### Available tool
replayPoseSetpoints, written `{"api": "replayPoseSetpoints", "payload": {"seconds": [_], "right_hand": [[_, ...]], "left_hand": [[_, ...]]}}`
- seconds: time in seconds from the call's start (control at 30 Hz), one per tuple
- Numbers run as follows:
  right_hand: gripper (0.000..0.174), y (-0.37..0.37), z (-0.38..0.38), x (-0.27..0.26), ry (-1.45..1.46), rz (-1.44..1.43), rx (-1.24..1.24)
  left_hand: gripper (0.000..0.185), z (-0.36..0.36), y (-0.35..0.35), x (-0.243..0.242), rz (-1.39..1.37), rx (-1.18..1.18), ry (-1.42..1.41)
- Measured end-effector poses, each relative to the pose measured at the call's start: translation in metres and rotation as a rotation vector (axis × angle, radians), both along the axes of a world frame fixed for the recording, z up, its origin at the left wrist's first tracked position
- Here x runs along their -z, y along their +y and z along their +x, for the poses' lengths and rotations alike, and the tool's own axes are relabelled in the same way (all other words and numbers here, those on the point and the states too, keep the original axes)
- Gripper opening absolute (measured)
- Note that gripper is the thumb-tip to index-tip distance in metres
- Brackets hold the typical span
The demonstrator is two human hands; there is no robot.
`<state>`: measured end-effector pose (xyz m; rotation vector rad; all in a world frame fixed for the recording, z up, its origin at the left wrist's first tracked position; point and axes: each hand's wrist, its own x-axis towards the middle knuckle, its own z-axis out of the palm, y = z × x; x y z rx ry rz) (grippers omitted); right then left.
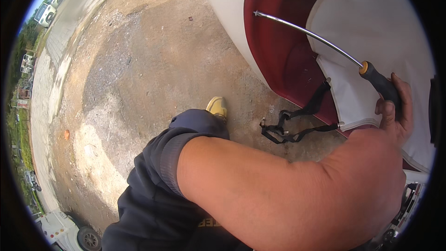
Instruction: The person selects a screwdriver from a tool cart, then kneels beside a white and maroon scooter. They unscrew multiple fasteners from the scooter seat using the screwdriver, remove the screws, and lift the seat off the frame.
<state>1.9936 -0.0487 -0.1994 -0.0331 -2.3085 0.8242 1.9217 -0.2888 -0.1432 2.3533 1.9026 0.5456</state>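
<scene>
My left hand (395,109) grips the black-and-yellow handle of a long screwdriver (381,82) at the right. The bare steel shaft runs up and left; its tip meets a small metal piece near the edge of a dark red curved panel (289,55). A smooth white outer panel (226,3) borders the red one. Behind the screwdriver lies a pale sheet cover (369,24) with a bound edge. Black straps (278,127) with metal end fittings hang from that edge over the ground. My right hand is out of view.
Dusty, stained ground (167,69) spreads to the left, and my shoe (217,106) stands on it. White vehicles (45,14) are parked at the upper left. Another white vehicle (59,230) shows its wheel at the lower left. Metal parts (411,193) show at the right rim.
</scene>
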Motion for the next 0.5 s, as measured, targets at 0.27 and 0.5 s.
{"api": "replayPoseSetpoints", "payload": {"seconds": [0.27, 0.5], "right_hand": [[0.082, 0.047, 0.014, 0.004, -0.177, -0.353, -0.025], [0.079, 0.018, 0.007, -0.025, -0.46, -0.534, 0.188]], "left_hand": [[0.017, -0.012, -0.012, 0.006, 0.045, 0.092, -0.05], [0.017, -0.017, -0.013, 0.004, 0.071, 0.148, -0.054]]}}
